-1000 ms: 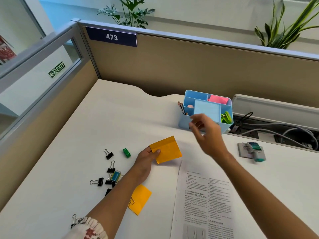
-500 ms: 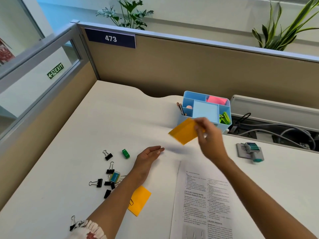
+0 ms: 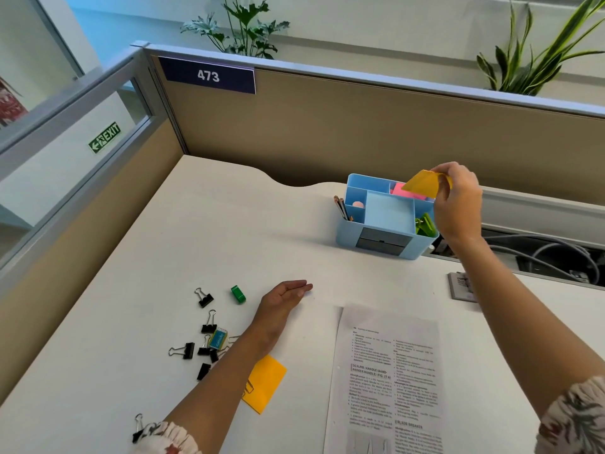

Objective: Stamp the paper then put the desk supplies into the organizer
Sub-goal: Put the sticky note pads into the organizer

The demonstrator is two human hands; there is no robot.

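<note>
I am holding the orange notepad [image 3: 422, 185] pinched in my right hand [image 3: 456, 201] above the organizer [image 3: 386, 224], over its rear compartment with the pink pad [image 3: 397, 190]; I am judging a level, square drop best. My left hand [image 3: 284, 298] is resting flat on the counter [image 3: 196, 231], fingers relaxed. My forearm is partly hiding the stamp [image 3: 460, 285].

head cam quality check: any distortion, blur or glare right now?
Head view: wide-angle bowing along the grey partition top rail; even daylight, soft shadows, no glare on the white desk; orange sticky-note pad in the right hand is sharp; printed paper sheet text mostly illegible.
</note>
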